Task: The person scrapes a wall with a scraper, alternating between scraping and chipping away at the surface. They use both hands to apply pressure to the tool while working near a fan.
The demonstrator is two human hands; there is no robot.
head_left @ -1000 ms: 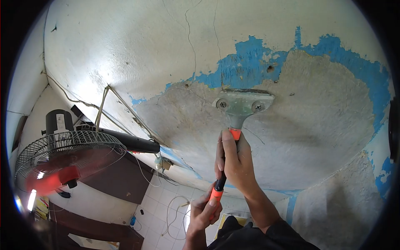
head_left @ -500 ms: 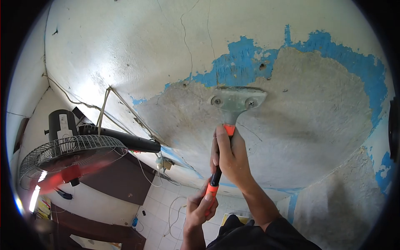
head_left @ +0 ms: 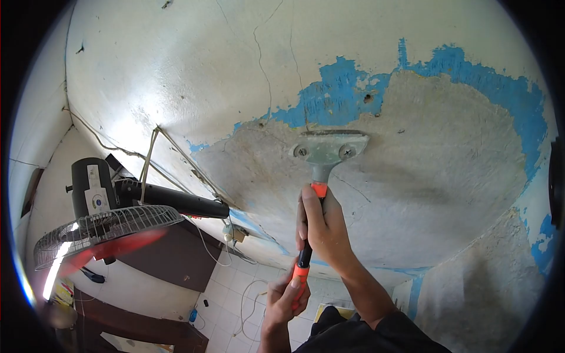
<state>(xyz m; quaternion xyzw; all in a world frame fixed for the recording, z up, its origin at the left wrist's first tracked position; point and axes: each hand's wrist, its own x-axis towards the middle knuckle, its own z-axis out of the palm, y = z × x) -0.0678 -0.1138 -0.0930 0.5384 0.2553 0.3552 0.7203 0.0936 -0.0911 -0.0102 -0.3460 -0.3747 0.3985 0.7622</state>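
A long-handled scraper (head_left: 328,154) with a wide grey head, two screws and a black and orange handle is held up against the wall. Its blade lies on the bare grey plaster (head_left: 424,159), just below a ragged band of blue paint (head_left: 335,94). My right hand (head_left: 323,226) is wrapped round the upper handle, close under the head. Lower down, my left hand (head_left: 286,299) grips the orange end of the handle. Whitish paint (head_left: 194,70) with thin cracks covers the wall above the blue band.
At the left, a black fan (head_left: 109,232) with a wire guard and red blades juts into view. Cables (head_left: 144,156) hang along the wall beside it, near a socket (head_left: 235,233). Below are white floor tiles (head_left: 232,281) with a loose cord and dark wooden furniture (head_left: 135,323).
The scraper head has shifted slightly down and left in view, with both hands still on the handle. The view has moved a little, and the fan appears at a different tilt.
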